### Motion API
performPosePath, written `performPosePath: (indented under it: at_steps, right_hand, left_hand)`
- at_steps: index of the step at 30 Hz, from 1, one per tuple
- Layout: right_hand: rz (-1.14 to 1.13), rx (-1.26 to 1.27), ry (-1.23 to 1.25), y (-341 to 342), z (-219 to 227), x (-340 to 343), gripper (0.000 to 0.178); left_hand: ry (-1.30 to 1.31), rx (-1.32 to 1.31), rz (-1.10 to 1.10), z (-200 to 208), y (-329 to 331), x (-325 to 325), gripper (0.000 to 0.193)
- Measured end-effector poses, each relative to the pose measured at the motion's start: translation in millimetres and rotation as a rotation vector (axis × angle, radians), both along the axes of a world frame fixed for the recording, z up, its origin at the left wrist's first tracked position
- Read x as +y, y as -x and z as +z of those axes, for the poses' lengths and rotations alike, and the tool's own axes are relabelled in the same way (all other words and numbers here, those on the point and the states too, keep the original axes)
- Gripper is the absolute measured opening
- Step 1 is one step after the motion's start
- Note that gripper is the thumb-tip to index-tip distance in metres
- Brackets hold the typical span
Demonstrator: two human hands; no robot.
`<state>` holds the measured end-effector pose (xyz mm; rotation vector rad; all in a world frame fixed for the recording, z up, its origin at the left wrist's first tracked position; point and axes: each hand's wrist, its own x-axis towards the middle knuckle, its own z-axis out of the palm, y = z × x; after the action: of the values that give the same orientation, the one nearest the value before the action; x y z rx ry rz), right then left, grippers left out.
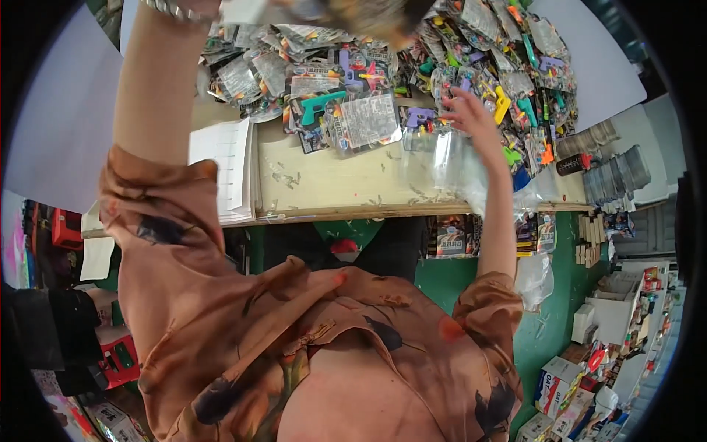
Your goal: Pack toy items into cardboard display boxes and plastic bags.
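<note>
My left arm reaches up to the top edge, where only a sliver of my left hand (pixel 203 6) shows past a chain bracelet. Its fingers are out of sight. A blurred, card-like thing (pixel 353 15) lies across the top edge beside it; whether the hand holds it I cannot tell. My right hand (pixel 475 121) is open, fingers apart and holding nothing visible, over the right side of the table. Under and beside it are clear plastic bags (pixel 445 158), a purple toy gun (pixel 420 116) and a yellow toy gun (pixel 501 105). Left of these lie a packaged teal toy gun (pixel 320 107) and a face-down package (pixel 366 120).
A large heap of carded toy packs (pixel 471 44) covers the table's far side. A stack of white paper (pixel 228 169) sits at the left front of the wooden table (pixel 331 188). On the right are a dark bottle with a red cap (pixel 573 164) and stacked cards (pixel 618 177).
</note>
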<state>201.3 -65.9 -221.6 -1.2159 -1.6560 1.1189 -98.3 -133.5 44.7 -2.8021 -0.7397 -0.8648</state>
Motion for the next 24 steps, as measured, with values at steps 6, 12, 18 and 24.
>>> performPosePath:
  at_steps: [6, 12, 18, 24]
  right_hand:
    - [0.138, -0.475, -0.593, 15.4, -96.4, 6.6, 0.082]
    - [0.364, -0.867, -0.686, 98.4, -94.5, 47.7, 0.108]
    - [0.515, -1.005, -0.638, 167.9, -116.3, 125.1, 0.056]
    - [0.377, -1.007, -0.539, 152.7, -98.8, 146.3, 0.085]
  left_hand:
    - [0.59, 0.666, -0.085, -135.5, 11.5, -27.3, 0.025]
    - [0.498, 0.754, 0.019, -242.7, 24.8, -133.5, 0.013]
    - [0.333, 0.712, 0.085, -275.0, 48.7, -117.4, 0.013]
    - [0.298, 0.657, 0.101, -312.0, 88.7, -95.3, 0.015]
